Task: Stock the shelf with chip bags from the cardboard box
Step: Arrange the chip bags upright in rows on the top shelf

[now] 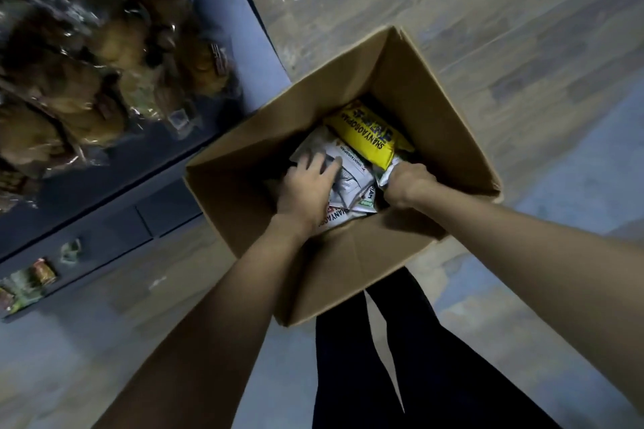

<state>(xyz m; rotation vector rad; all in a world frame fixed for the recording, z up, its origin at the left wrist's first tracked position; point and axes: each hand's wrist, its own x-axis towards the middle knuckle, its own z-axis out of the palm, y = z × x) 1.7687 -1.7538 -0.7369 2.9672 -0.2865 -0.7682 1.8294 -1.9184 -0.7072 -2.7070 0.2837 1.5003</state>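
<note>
An open cardboard box (pixel 411 87) stands on the floor below me with chip bags inside. A yellow bag (pixel 364 136) lies at the far side of the box. Several white bags (pixel 352 178) fill the middle. My left hand (pixel 306 185) reaches into the box and lies on a white bag, fingers spread over its top. My right hand (pixel 407 183) grips the crumpled end of a bag (pixel 388 175) just below the yellow one. The dark blue shelf (pixel 223 17) runs along the left, blurred.
Clear packets of brown snacks (pixel 69 80) fill the shelf's upper level. A few small items (pixel 43 272) sit on its lowest level at the far left. My dark trouser legs (pixel 400 359) are right behind the box. Pale wood-look floor surrounds the box.
</note>
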